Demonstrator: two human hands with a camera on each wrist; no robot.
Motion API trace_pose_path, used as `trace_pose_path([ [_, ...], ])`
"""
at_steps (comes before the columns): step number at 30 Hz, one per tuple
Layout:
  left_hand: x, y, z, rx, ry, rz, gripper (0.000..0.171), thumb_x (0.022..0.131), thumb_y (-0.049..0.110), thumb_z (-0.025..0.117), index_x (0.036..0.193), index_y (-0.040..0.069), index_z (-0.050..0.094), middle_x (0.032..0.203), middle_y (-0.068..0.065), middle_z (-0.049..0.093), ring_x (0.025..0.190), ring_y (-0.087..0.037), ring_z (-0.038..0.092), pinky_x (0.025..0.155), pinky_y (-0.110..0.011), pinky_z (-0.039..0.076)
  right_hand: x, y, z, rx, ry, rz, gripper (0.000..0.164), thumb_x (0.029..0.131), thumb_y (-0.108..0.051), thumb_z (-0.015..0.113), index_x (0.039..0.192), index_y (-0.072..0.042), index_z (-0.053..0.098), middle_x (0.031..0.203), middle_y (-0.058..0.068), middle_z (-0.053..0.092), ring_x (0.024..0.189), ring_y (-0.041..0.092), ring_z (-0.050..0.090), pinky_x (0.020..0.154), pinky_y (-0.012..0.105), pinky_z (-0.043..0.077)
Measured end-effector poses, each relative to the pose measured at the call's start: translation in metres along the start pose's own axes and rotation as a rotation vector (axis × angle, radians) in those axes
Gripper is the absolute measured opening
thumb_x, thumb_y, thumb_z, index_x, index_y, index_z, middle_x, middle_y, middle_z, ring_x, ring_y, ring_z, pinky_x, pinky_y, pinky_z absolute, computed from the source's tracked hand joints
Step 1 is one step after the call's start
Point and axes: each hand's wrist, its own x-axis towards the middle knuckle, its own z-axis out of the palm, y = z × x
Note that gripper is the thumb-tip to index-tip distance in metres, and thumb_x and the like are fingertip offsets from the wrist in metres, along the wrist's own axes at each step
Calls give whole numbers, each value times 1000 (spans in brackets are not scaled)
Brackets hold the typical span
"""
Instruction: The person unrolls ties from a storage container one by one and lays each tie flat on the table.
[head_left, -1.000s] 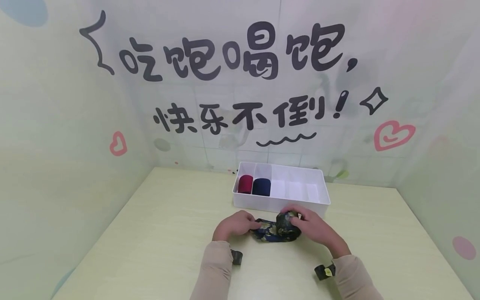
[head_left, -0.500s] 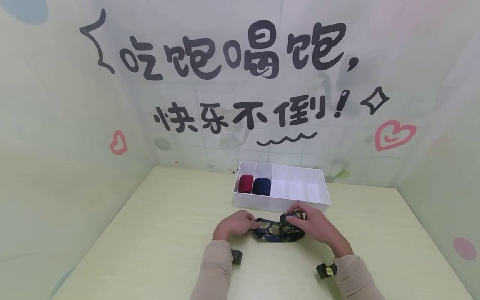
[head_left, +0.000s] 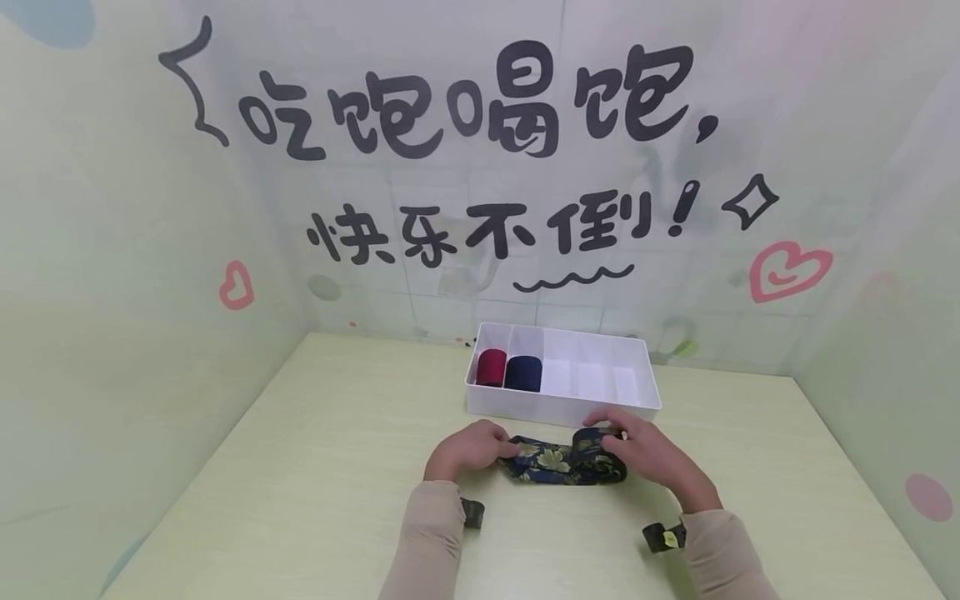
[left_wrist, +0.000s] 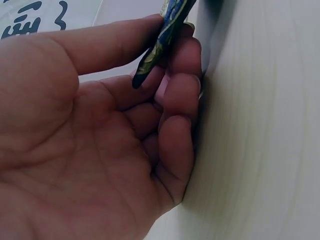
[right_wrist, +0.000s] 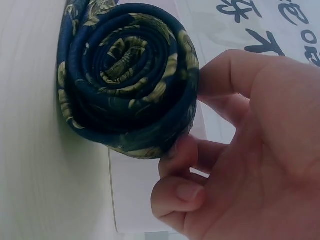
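A navy necktie with gold flowers (head_left: 553, 460) lies on the table, partly rolled up. My left hand (head_left: 468, 447) pinches its flat end between thumb and fingers; in the left wrist view the tie's tip (left_wrist: 167, 37) sticks out below the thumb. At the other end, my right hand (head_left: 651, 457) holds the rolled part. Seen from the right wrist, the coil (right_wrist: 127, 62) stands on its side edge with its spiral layers showing, a wide gap inside the outer layer. The right thumb and fingertips press on its outer surface.
Behind the hands stands a white divided box (head_left: 540, 407). Its two left compartments hold a red roll (head_left: 491, 367) and a dark blue roll (head_left: 523, 374). A printed curtain (head_left: 420, 300) rises behind the table (head_left: 337, 467). Dark bands (head_left: 472, 514) sit at both wrists.
My right hand and the rolled part have shifted to the right, and more flat tie shows between the hands. The left hand has stayed in place on the end.
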Motion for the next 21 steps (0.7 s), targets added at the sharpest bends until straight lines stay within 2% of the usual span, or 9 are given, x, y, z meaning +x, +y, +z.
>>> trace_pose_path([
  [3, 0, 0, 0, 0, 1, -4, 29, 98, 30, 64, 77, 11, 66, 63, 4, 43, 60, -13, 40, 57, -28, 31, 0, 0, 0, -37, 4, 21, 27, 95, -9, 54, 117, -19, 67, 128, 9, 66, 95, 20, 56, 80, 33, 44],
  [5, -1, 1, 0, -3, 3, -5, 28, 98, 30, 65, 78, 11, 67, 63, 4, 44, 61, -13, 40, 58, -28, 31, -1, -2, 0, -41, -3, 61, 26, 96, -10, 53, 116, -19, 67, 125, 10, 66, 96, 22, 56, 80, 35, 44],
  [7, -1, 1, 0, -6, 3, -4, 28, 98, 30, 65, 78, 10, 67, 64, 4, 44, 61, -13, 40, 58, -28, 31, -2, -4, 0, -33, -12, 96, 26, 97, -10, 51, 117, -17, 66, 122, 11, 66, 96, 24, 56, 81, 37, 43],
  [12, -2, 1, 0, -10, 3, -2, 28, 97, 30, 65, 79, 10, 68, 65, 4, 45, 62, -13, 41, 59, -28, 32, -4, -5, 0, 16, -29, 113, 21, 104, -14, 47, 116, -11, 64, 121, 12, 68, 102, 23, 59, 86, 40, 47],
  [14, -2, 0, 0, -9, 2, -3, 28, 98, 31, 64, 80, 10, 68, 65, 4, 45, 63, -13, 41, 59, -28, 32, -3, -4, 1, 26, -34, 123, 19, 105, -23, 51, 115, -12, 62, 120, 11, 68, 104, 21, 60, 86, 39, 49],
  [17, -2, 1, 0, -10, 3, -4, 27, 98, 31, 64, 80, 10, 68, 65, 4, 46, 63, -13, 42, 59, -28, 33, -2, -3, 3, 26, -34, 152, 29, 101, -39, 61, 115, -13, 58, 115, 9, 68, 99, 19, 60, 82, 36, 48],
  [21, -2, 1, 1, -8, 4, -6, 27, 98, 31, 64, 81, 10, 69, 66, 4, 46, 64, -13, 42, 59, -28, 33, -3, -2, 5, 1, -25, 163, 40, 96, -43, 67, 115, -11, 54, 106, 9, 67, 90, 19, 57, 77, 34, 46],
])
